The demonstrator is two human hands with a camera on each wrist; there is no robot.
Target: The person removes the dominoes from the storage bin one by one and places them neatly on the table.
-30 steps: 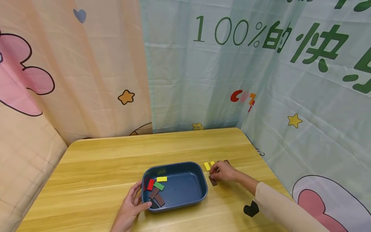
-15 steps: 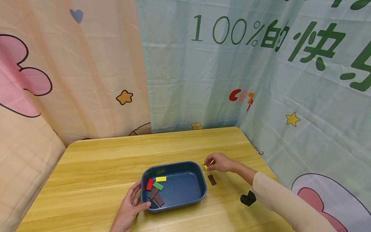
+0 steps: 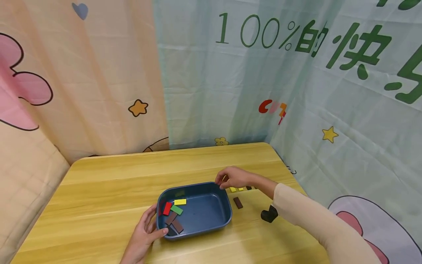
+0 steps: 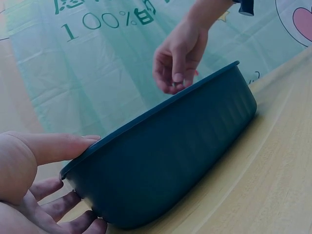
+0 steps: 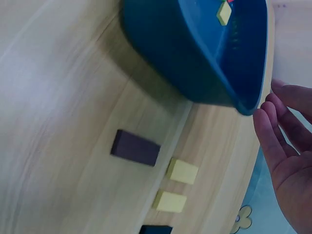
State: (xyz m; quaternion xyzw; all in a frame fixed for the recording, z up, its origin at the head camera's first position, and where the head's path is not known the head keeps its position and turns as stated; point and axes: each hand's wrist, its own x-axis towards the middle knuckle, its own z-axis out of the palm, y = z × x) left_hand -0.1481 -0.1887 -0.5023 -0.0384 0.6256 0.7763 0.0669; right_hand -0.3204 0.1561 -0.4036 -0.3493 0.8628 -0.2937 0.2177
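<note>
My left hand [image 3: 141,234] grips the left end of a dark blue plastic tub [image 4: 165,151], thumb on the rim and fingers against the outer wall. Inside that end lie a red block [image 3: 167,208], a yellow block [image 3: 180,202], a green block [image 3: 177,209] and several dark ones. Over the far right corner of the rim hovers my right hand [image 3: 234,177], its thumb and bent fingertips close together [image 5: 292,126]. No block shows between them, but I cannot tell whether they pinch something small.
Right of the tub, a brown block [image 5: 136,147] lies flat on the wooden table [image 3: 112,190]. Beyond it stand two yellow blocks [image 5: 183,170] in a row with dark ones. A black object [image 3: 269,214] shows by the right sleeve. Printed curtains [image 3: 197,91] close in the table's back.
My right hand has moved left from the dark blocks, past the yellow ones, to the tub's far right corner. The left hand has kept its grip on the tub.
</note>
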